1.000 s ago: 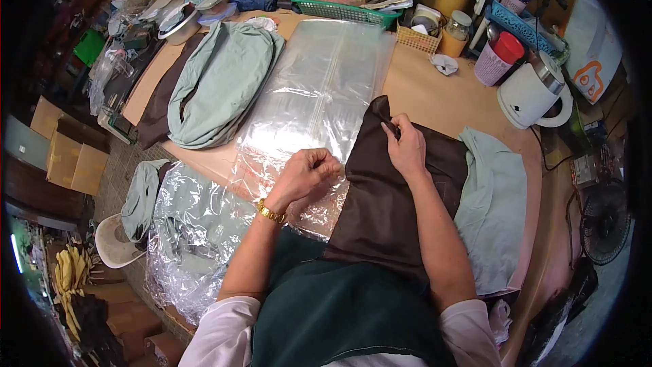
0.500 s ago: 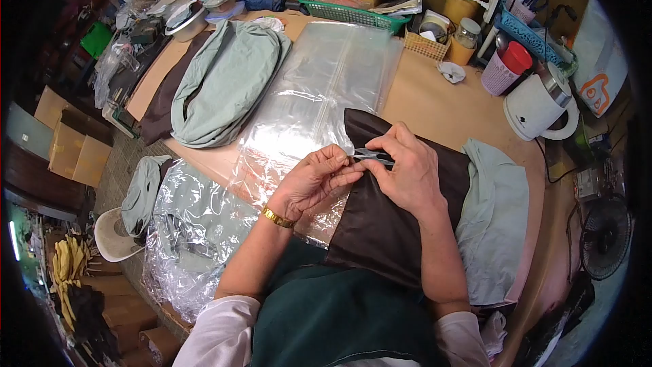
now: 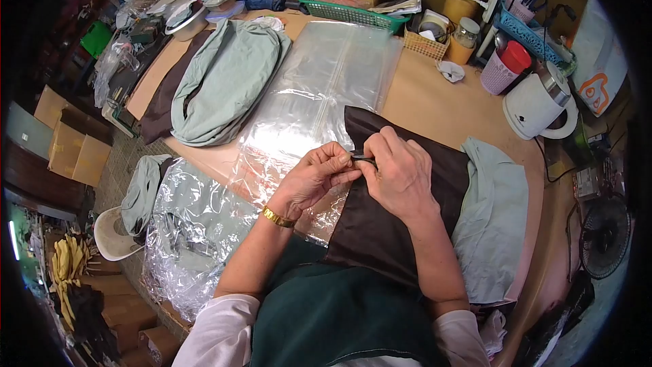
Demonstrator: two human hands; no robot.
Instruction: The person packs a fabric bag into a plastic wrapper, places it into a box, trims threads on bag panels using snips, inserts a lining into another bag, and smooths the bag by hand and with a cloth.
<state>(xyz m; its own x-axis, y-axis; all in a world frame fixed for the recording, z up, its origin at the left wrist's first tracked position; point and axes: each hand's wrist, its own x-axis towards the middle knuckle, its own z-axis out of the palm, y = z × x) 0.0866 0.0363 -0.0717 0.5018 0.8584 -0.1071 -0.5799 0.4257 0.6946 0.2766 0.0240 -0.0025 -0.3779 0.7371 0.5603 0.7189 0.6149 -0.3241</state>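
Note:
Both hands meet above a dark brown cloth [image 3: 370, 231] spread over the table in front of me. In my right hand [image 3: 401, 173] is a small pair of thread snips [image 3: 363, 159], mostly covered by the fingers, with its tip pointing left. My left hand [image 3: 322, 168] is closed in a pinch at that tip; what its fingers hold is too small to make out. Pale green cloth [image 3: 492, 221] lies along the right side of the brown cloth. Clear plastic sheets or bags [image 3: 312, 88] lie flat beyond my hands.
Folded pale green cloth [image 3: 231, 88] lies at the back left. Plastic-wrapped cloth [image 3: 197, 231] sits left of my arm. A white kettle [image 3: 536, 112], a pink cup [image 3: 499, 75] and a green basket [image 3: 353, 15] stand along the back and right.
The silver blades seen between my hands are now largely hidden, and only a dark part shows. My right hand has turned and shifted slightly left; my left hand is nearly still.

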